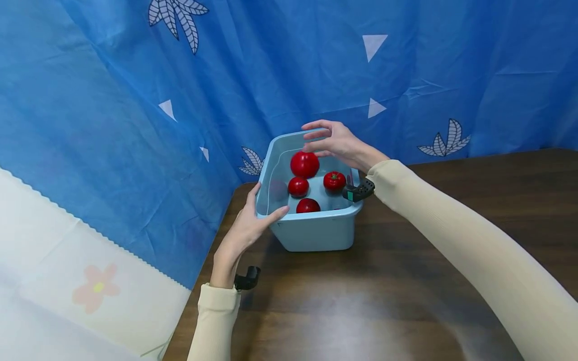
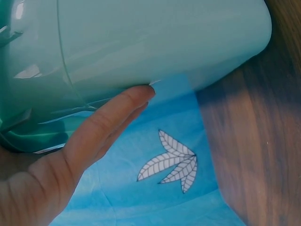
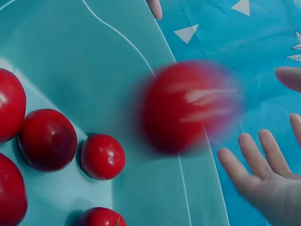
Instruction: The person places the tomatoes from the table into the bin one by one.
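Observation:
A red round fruit (image 3: pixel 188 108) is blurred in the right wrist view, in mid-air over the light blue tub (image 1: pixel 316 233). Beside it my right hand (image 1: pixel 336 143) is spread, its fingers apart from the fruit. Inside the tub lie a tomato (image 1: pixel 334 181) with a green top, a small red fruit (image 1: pixel 298 186) and another red fruit (image 1: pixel 308 205) near the front wall. My left hand (image 1: pixel 246 223) holds the tub's near left corner, thumb over the rim. In the left wrist view its fingers (image 2: pixel 110 115) lie along the outer wall.
The tub stands on a dark brown wooden table (image 1: pixel 384 286) near its back left corner. Behind it hangs a blue curtain (image 1: pixel 316 60) with leaf and triangle prints. A white cloth (image 1: pixel 54 281) with a flower print hangs at the left.

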Motion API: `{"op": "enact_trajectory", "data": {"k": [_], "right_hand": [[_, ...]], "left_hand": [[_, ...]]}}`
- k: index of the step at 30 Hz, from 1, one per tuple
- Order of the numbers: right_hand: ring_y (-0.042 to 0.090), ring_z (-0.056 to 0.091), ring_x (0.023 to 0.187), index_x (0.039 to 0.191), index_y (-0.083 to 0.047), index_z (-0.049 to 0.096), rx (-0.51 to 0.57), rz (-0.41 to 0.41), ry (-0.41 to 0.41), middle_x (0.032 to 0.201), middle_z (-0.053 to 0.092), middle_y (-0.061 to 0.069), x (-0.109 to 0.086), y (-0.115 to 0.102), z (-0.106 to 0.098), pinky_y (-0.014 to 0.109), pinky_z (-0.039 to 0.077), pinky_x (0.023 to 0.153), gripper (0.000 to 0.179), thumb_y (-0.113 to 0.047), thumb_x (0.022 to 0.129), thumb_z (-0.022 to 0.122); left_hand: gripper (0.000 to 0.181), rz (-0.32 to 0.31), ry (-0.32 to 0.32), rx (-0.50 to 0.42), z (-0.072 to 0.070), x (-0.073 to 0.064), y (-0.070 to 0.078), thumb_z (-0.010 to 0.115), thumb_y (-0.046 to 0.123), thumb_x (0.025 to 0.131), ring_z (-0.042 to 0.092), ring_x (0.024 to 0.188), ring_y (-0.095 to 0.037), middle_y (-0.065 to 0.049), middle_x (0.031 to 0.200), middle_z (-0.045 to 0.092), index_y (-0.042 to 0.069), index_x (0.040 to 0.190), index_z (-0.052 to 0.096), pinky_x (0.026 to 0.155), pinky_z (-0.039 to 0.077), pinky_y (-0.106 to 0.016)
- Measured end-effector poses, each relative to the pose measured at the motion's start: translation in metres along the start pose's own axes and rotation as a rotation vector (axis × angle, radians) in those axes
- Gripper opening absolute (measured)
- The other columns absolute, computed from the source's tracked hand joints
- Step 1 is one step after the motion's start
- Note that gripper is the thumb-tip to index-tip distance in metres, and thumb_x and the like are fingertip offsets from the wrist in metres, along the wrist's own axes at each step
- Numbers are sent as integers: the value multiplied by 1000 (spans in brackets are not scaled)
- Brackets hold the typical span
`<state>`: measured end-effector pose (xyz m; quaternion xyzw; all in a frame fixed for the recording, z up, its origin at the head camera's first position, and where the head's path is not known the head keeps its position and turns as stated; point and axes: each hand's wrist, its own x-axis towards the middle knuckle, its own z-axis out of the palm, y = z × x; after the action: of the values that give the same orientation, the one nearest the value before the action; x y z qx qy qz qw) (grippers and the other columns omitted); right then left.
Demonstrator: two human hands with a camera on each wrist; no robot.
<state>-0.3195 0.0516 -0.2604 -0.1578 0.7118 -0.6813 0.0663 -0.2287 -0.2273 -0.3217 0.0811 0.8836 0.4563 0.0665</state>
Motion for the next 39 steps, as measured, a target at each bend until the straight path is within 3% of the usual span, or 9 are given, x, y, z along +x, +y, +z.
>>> {"op": "enact_trajectory", "data": {"k": [14,24,26,32,36,39], "right_hand": [[36,55,134,156,-8,44,-37,-32,-55,155,49,19,-19,-2,-9,53,45,114,65,-8,97,71],[36,53,138,155,-8,44,-104,-32,10,153,48,20,-49,1,-47,51,44,115,54,-12,105,62],[38,50,140,155,-8,45,-201,-30,36,155,46,20,-56,3,-54,56,41,117,54,-16,105,63],[43,34,146,155,-8,45,-650,-77,70,158,34,22,-81,17,-74,71,34,113,60,-26,102,68],[46,31,146,158,-6,40,-830,-77,39,159,28,24,-102,38,-89,74,31,113,68,-32,102,68],[51,19,151,163,-8,32,-968,-40,32,165,21,26,-117,52,-103,81,18,113,80,-45,101,67]], "left_hand": [[109,-17,9,9,0,0,-2,76,58,88,42,144,-38,-10,164,35,27,168,8,109,45,-65],[109,-10,-4,46,-2,-2,4,73,58,90,41,145,-41,-13,166,32,26,169,6,108,45,-66],[109,-13,-5,54,-2,-3,3,73,58,90,40,145,-42,-13,166,31,26,169,5,108,45,-66],[107,9,0,59,-6,-4,1,72,57,91,41,145,-42,-13,166,31,25,169,5,106,47,-66],[107,16,-16,55,-4,-3,1,72,57,92,40,146,-42,-14,166,31,25,169,5,106,47,-66],[107,25,-19,54,-3,-2,0,71,57,92,40,146,-42,-14,167,30,24,169,4,107,46,-66]]}}
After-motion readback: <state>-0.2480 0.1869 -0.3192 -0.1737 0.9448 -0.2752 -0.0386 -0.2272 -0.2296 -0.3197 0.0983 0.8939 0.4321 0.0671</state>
